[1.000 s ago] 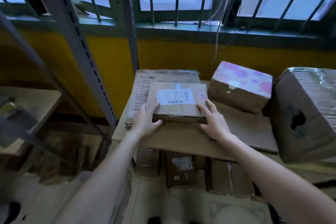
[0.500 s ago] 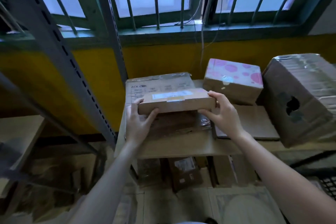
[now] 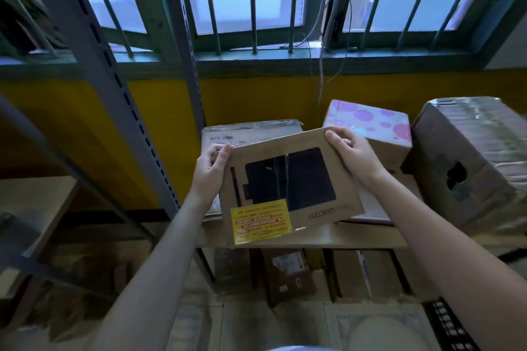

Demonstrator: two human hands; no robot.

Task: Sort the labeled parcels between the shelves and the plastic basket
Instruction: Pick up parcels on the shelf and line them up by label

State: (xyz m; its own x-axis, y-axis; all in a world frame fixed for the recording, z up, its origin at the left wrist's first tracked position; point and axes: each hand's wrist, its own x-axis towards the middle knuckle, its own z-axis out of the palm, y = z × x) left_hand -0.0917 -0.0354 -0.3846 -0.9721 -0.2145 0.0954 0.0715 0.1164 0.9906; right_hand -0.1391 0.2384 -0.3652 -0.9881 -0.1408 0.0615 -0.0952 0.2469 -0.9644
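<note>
1. Cardboard flat box [image 3: 288, 179], plain brown, is up in the air and tipped toward the person, so its printed black tablet picture and a yellow sticker [image 3: 261, 221] face us. It hangs over the front of the shelf [image 3: 356, 236], just in front of the wide box [image 3: 251, 131].
2. Left hand [image 3: 209, 171] pinches the top left corner, thumb on the front. Right hand [image 3: 352, 155] is curled over the top right edge. Both have hold of that one box and nothing else.
3. What could go wrong, imo: it's only held along the top edge, so the bottom hangs free. If either hold slackens, it could swing or slide out and land on the parcels lower down.
4. The right hand is just beside the pink spotted box [image 3: 368, 120]. A careless turn could knock that one, or the big taped box [image 3: 467, 157] next to it.
5. The side showing now has no shipping label, so a quick glance at this face could send it to the wrong place. I can't clearly make out the basket from here.
6. Versus a second ago: it lay flat on the wide box, white label up, hands at the near corners. Half a second ago it was lifted but level. Now it's flipped, underside showing. The other boxes haven't budged.
</note>
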